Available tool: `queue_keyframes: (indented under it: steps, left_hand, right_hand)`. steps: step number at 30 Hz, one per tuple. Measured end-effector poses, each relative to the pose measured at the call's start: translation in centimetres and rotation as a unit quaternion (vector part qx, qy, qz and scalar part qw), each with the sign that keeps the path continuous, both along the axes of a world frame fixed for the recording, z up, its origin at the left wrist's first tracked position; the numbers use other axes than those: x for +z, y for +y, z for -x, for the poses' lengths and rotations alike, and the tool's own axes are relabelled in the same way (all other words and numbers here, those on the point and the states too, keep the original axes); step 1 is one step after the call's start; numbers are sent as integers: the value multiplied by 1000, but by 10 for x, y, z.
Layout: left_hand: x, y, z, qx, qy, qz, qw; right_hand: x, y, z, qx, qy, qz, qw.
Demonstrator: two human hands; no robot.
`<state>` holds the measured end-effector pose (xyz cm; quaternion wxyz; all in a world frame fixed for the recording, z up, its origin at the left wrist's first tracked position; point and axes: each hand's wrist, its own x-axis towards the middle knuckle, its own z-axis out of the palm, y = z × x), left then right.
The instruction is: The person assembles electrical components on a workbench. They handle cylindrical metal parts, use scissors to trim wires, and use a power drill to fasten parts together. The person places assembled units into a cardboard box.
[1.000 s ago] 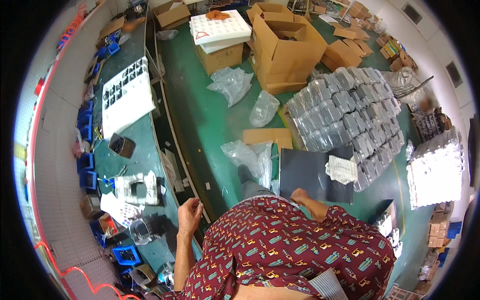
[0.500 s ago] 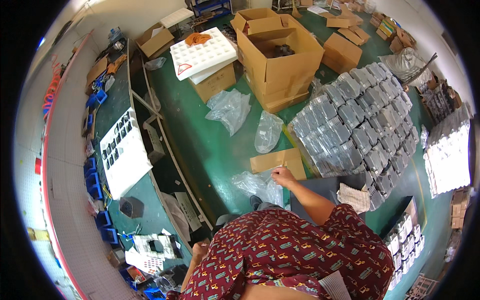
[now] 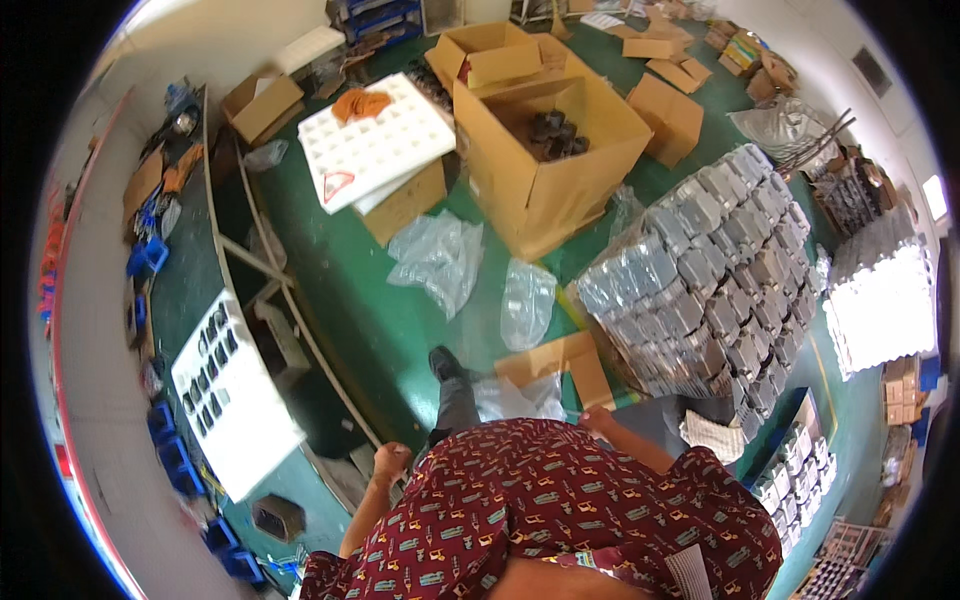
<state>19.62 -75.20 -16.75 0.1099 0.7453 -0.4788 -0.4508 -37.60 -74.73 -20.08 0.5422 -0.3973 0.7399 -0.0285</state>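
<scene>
My left hand [image 3: 392, 459] hangs beside the bench [image 3: 340, 405], its fingers curled in and nothing showing in them. Close to my right side is my right hand [image 3: 598, 420], partly covered by the shirt, so its fingers cannot be made out. A torn cardboard piece [image 3: 545, 362] lies on the floor just ahead of it. Clear plastic film [image 3: 515, 397] is crumpled beside the cardboard. My dark shoe [image 3: 443, 362] is on the green floor, forward of my body.
On the left bench, a white foam tray [image 3: 240, 440] holds several black parts. Ahead stand a large open carton [image 3: 545, 200] with dark parts and a foam tray stack [image 3: 380, 140] topped by an orange coil. Plastic bags [image 3: 440, 262] litter the floor; grey wrapped parts [image 3: 700, 280] are piled right.
My right hand has drawn back from above the cardboard toward my body. My left hand has come forward along the bench. One foot now shows further ahead, and the view has shifted.
</scene>
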Motion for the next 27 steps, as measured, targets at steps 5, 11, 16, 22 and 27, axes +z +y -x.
queue_keyframes:
  steps: [5, 11, 16, 22, 27]
  left_hand:
    - [-13, -157, -41, -14, 84, -106, 991]
    - [-8, -317, -105, 44, 126, -5, 991]
    - [28, -389, -72, 85, 183, 29, 979]
    - [16, -390, -45, 23, 77, -88, 993]
    - [-47, -341, -84, -68, -8, -70, 995]
  right_hand:
    - [-26, -102, -9, -26, 46, 162, 985]
    - [80, -254, -84, -178, -53, 240, 953]
    - [116, -330, -103, -302, -55, 288, 907]
    - [127, -466, -90, -291, -40, 461, 837]
    - [134, -618, -36, -254, -42, 518, 815]
